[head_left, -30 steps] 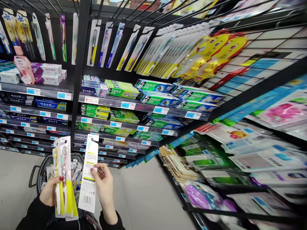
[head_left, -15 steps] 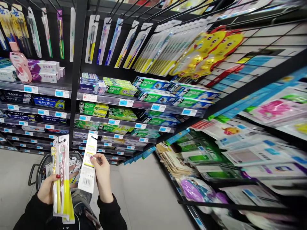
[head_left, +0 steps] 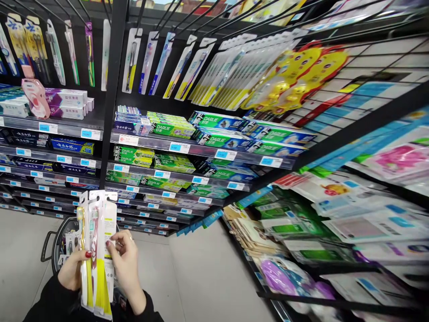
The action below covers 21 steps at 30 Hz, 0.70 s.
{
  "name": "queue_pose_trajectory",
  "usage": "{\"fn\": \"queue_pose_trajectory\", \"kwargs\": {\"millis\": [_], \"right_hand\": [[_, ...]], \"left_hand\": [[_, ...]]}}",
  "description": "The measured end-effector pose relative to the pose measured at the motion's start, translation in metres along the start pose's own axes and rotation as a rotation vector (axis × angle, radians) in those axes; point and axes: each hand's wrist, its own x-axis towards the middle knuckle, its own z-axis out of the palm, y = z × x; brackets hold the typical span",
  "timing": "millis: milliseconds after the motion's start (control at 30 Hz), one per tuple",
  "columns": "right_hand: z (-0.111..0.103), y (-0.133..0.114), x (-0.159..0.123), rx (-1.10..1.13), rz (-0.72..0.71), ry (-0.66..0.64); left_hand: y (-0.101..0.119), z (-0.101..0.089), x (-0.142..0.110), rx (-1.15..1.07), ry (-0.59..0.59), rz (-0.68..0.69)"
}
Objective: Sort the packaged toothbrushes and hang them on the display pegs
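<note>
My left hand (head_left: 71,270) is closed around packaged toothbrushes (head_left: 95,241), held upright with their fronts toward me. One brush is yellow and another is pinkish, and the lower part of the packs is bright yellow. Between thumb and fingers, my right hand (head_left: 126,261) pinches another toothbrush pack (head_left: 110,215), its printed white back facing me. This pack sits close against the right side of the others, partly behind them. Below my hands, a dark basket (head_left: 50,243) with packaged items in it shows partly; the hands and packs cover the rest.
Ahead, toothbrush packs (head_left: 214,76) hang from hooks above shelves of toothpaste boxes (head_left: 221,138). A pink bottle (head_left: 36,96) stands on the left shelf. To the right, a slanting rack holds bagged goods (head_left: 278,277). Grey floor (head_left: 197,268) lies between.
My right hand has brought its toothbrush pack leftward, up against the packs in my left hand. The view has shifted slightly, so the shelves appear a little further right.
</note>
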Motion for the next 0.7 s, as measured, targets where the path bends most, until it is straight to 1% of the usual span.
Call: {"fn": "queue_pose_trajectory", "kwargs": {"millis": [100,167,267,367,433,500,567,600,633,700], "right_hand": [[0.001,-0.001,-0.005,-0.083,-0.054,-0.031],[-0.004,-0.004,-0.006,-0.105,-0.103,-0.029],[-0.011,-0.008,-0.006,-0.137,-0.153,-0.02],[-0.012,-0.01,-0.005,-0.208,-0.102,-0.087],[-0.011,-0.008,-0.004,-0.183,-0.064,-0.135],[-0.011,-0.007,-0.005,-0.077,-0.066,-0.121],[-0.012,-0.007,-0.006,0.071,-0.069,-0.027],[-0.013,-0.009,-0.006,0.17,-0.044,0.028],[-0.015,-0.011,-0.005,0.29,0.005,0.069],[-0.021,-0.016,-0.002,0.565,0.155,0.107]], "left_hand": [[-0.006,0.001,0.002,0.077,0.136,0.078],[-0.009,0.003,0.002,0.115,0.197,0.095],[-0.012,0.008,0.002,0.154,0.245,0.099],[-0.013,0.015,0.001,0.171,0.254,0.138],[-0.013,0.018,0.001,0.167,0.252,0.173],[-0.01,0.019,0.0,0.152,0.282,0.182],[-0.007,0.019,0.0,0.125,0.311,0.171],[-0.005,0.019,0.0,0.11,0.31,0.164],[-0.003,0.018,0.0,0.096,0.303,0.159],[-0.001,0.016,0.0,0.083,0.289,0.152]]}}
